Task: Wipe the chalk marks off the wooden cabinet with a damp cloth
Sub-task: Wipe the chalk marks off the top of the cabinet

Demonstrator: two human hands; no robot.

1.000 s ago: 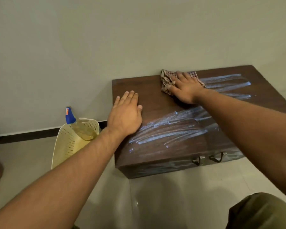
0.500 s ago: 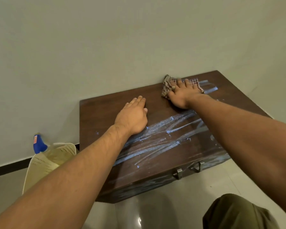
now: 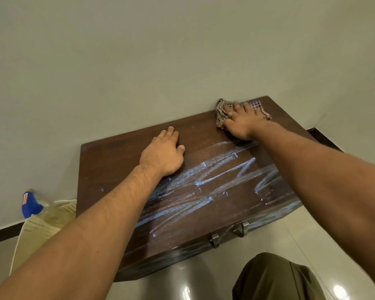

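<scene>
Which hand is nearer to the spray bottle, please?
Left. The left hand lies flat on the cabinet, right of the bottle; the right hand presses the cloth at the cabinet's far right corner, farther away.

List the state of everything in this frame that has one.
cabinet, back strip clean, rest chalky.
chalk marks, smeared across middle and front of top.
right hand, flat on cloth.
cloth, bunched, pressed down at back edge.
left hand, flat on bare wood.
basket, beside cabinet's left end.
spray bottle, leaning in basket.
</scene>
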